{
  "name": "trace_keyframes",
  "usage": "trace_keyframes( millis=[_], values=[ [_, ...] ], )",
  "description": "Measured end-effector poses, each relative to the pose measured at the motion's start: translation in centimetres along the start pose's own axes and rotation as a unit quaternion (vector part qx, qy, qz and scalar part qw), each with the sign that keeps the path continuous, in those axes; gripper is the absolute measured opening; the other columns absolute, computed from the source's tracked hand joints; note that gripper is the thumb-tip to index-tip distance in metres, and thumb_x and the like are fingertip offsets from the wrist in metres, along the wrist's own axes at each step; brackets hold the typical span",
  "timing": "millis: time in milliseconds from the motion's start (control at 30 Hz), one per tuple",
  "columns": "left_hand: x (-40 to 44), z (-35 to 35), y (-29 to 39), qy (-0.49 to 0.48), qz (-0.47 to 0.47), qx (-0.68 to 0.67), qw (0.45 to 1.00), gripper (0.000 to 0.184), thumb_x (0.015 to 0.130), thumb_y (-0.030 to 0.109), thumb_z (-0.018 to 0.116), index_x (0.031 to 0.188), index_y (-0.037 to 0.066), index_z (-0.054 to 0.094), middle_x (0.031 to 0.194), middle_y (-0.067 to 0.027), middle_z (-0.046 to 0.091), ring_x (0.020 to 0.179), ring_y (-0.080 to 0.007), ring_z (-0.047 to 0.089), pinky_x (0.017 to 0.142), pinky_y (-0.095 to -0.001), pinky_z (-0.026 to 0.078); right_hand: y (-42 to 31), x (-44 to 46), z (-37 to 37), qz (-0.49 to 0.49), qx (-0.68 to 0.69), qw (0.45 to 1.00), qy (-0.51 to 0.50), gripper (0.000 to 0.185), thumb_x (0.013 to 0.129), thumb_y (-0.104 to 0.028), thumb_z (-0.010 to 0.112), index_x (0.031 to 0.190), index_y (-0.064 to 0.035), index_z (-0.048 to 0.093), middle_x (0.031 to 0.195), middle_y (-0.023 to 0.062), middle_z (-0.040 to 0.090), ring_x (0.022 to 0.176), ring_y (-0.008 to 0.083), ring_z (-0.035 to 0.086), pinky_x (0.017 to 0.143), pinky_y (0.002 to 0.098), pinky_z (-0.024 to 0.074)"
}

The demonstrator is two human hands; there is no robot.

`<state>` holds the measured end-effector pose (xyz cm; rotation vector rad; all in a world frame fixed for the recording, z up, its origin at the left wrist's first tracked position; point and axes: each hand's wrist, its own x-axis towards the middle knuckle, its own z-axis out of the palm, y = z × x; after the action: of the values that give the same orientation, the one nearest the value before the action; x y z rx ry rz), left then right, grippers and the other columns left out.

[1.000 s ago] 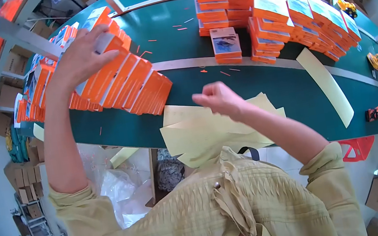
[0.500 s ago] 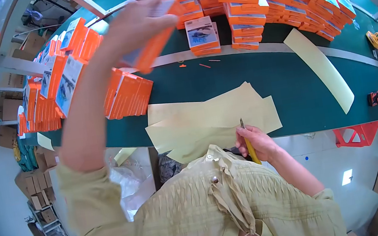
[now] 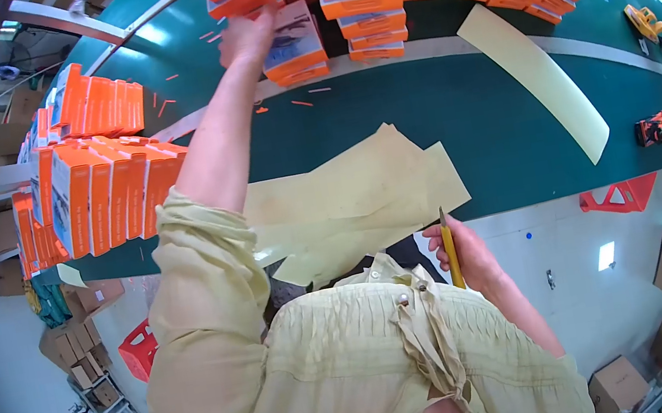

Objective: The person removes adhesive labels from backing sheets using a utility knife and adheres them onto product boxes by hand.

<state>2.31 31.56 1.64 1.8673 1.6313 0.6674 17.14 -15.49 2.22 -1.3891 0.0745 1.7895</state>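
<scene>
My left hand reaches to the far side of the table, its fingers curled at the left far edge of the top box in a short stack of flat orange cardboard boxes. Part of the fingers' contact there is hidden. Near the table's front edge, my right hand is closed around a slim yellow craft knife, its dark pointed tip directed away from me. Overlapping pale yellow sheets lie on the green table in front of me, left of the knife.
Orange boxes stand on edge at the left. More stacked boxes line the back. A pale strip lies at right, near toy vehicles. Thin orange slivers are scattered on the table. A metal frame bar crosses the left side.
The box my left hand carried is out of that hand, which has gone to the short stack. The view has shifted. My right hand still holds the knife.
</scene>
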Motion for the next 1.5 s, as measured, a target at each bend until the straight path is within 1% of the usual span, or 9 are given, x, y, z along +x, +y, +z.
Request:
trace_keyframes(
  millis=[67, 133, 400, 533, 600, 667, 767, 967, 1500],
  values=[
    [-1.9, -0.1, -1.4, -0.027, -0.011, -0.171, 0.985, 0.066, 0.083, 0.059, 0.065, 0.125, 0.007, 0.060, 0.120, -0.0123, 0.066, 0.116, -0.0269, 0.062, 0.096, -0.0426, 0.047, -0.5, 0.3, -1.1, -0.014, -0.029, 0.999, -0.004, 0.039, 0.100, -0.039, 0.048, 0.097, -0.0017, 0.059, 0.078, 0.0034, 0.057, 0.062, 0.0101, 0.050, 0.057, 0.0260, 0.0433],
    [-6.7, -2.1, 3.3, -0.126, -0.221, -0.262, 0.931, 0.051, 0.091, 0.045, 0.063, 0.124, 0.006, 0.058, 0.114, -0.0065, 0.068, 0.102, -0.0223, 0.068, 0.080, -0.0375, 0.054, -1.4, 0.8, -2.0, -0.037, -0.099, 0.994, -0.015, 0.037, 0.101, -0.037, 0.048, 0.093, -0.0022, 0.059, 0.080, 0.0044, 0.058, 0.065, 0.0102, 0.053, 0.060, 0.0258, 0.0454],
    [-7.5, 0.1, 2.4, -0.118, -0.259, -0.351, 0.892, 0.028, 0.096, 0.031, 0.056, 0.102, 0.005, 0.067, 0.099, -0.0110, 0.067, 0.086, -0.0226, 0.065, 0.076, -0.0355, 0.051, -5.9, 2.2, -1.2, -0.164, -0.378, 0.911, 0.035, 0.035, 0.103, -0.033, 0.046, 0.116, -0.0044, 0.061, 0.085, 0.0044, 0.061, 0.067, 0.0112, 0.058, 0.060, 0.0271, 0.0475],
    [-13.9, 0.5, -0.9, 0.115, 0.121, -0.090, 0.982, 0.035, 0.092, 0.032, 0.060, 0.114, 0.005, 0.063, 0.106, -0.0131, 0.068, 0.101, -0.0308, 0.066, 0.089, -0.0424, 0.052, -6.0, 4.1, -0.6, -0.328, -0.496, 0.799, 0.095, 0.030, 0.101, -0.024, 0.049, 0.126, -0.0141, 0.062, 0.086, 0.0036, 0.060, 0.074, 0.0172, 0.059, 0.066, 0.0307, 0.0479],
    [-21.5, 0.7, 0.1, 0.083, 0.227, -0.035, 0.970, 0.033, 0.089, 0.025, 0.061, 0.113, 0.003, 0.064, 0.115, -0.0176, 0.063, 0.108, -0.0355, 0.060, 0.098, -0.0439, 0.046, -6.1, 4.8, -0.3, -0.374, -0.556, 0.732, 0.123, 0.028, 0.098, -0.019, 0.053, 0.123, -0.0183, 0.064, 0.087, 0.0035, 0.059, 0.076, 0.0200, 0.060, 0.067, 0.0320, 0.0485],
    [-28.1, 2.7, -1.0, -0.015, 0.322, 0.056, 0.945, 0.047, 0.089, 0.023, 0.062, 0.132, 0.009, 0.053, 0.136, -0.0193, 0.050, 0.129, -0.0393, 0.044, 0.107, -0.0453, 0.037, -6.8, 4.8, 0.3, -0.379, -0.602, 0.687, 0.145, 0.028, 0.095, -0.014, 0.057, 0.119, -0.0217, 0.067, 0.087, 0.0034, 0.058, 0.076, 0.0218, 0.061, 0.067, 0.0327, 0.0486],
    [-32.9, 4.4, -0.3, -0.111, 0.288, 0.140, 0.941, 0.054, 0.089, 0.029, 0.062, 0.138, 0.013, 0.050, 0.147, -0.0202, 0.038, 0.137, -0.0379, 0.035, 0.112, -0.0491, 0.029, -6.7, 6.2, -0.4, -0.463, -0.662, 0.569, 0.154, 0.031, 0.086, -0.010, 0.064, 0.114, -0.0234, 0.070, 0.085, 0.0019, 0.057, 0.076, 0.0195, 0.061, 0.065, 0.0325, 0.0483],
    [-34.3, 6.5, -1.5, -0.152, 0.263, 0.197, 0.932, 0.059, 0.089, 0.037, 0.062, 0.142, 0.016, 0.047, 0.153, -0.0194, 0.028, 0.143, -0.0387, 0.024, 0.115, -0.0545, 0.020, -6.5, 7.9, -1.2, -0.496, -0.723, 0.449, 0.172, 0.036, 0.079, -0.010, 0.066, 0.111, -0.0272, 0.072, 0.089, 0.0004, 0.057, 0.080, 0.0182, 0.060, 0.067, 0.0318, 0.0467],
    [-34.3, 6.4, -1.5, -0.180, 0.255, 0.210, 0.927, 0.060, 0.089, 0.037, 0.063, 0.143, 0.016, 0.046, 0.155, -0.0193, 0.023, 0.146, -0.0384, 0.017, 0.116, -0.0555, 0.015, -7.0, 9.0, -1.0, -0.485, -0.753, 0.425, 0.133, 0.042, 0.079, -0.009, 0.065, 0.117, -0.0264, 0.069, 0.093, 0.0016, 0.056, 0.083, 0.0187, 0.060, 0.068, 0.0321, 0.0469]
  ],
)
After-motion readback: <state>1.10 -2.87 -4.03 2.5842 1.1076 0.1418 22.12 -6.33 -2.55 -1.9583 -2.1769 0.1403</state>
